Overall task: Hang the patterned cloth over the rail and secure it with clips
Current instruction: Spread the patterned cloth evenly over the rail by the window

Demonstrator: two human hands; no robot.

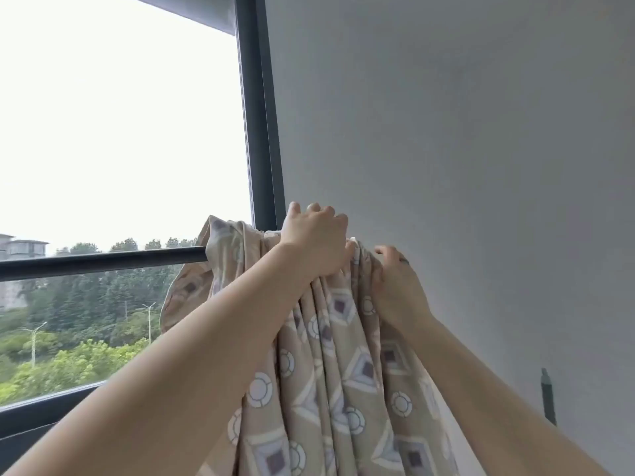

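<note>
A beige patterned cloth with white circles and purple diamonds hangs bunched in folds over the right end of a dark horizontal rail. My left hand is closed over the top of the gathered cloth where it crosses the rail. My right hand presses against the cloth's right side just below the rail, fingers curled into the folds, a dark ring on one finger. The rail's right end is hidden under the cloth. No clips are in view.
A large window with a dark frame fills the left side, with trees and buildings outside. A plain grey wall stands to the right. A dark narrow object hangs on the wall at lower right.
</note>
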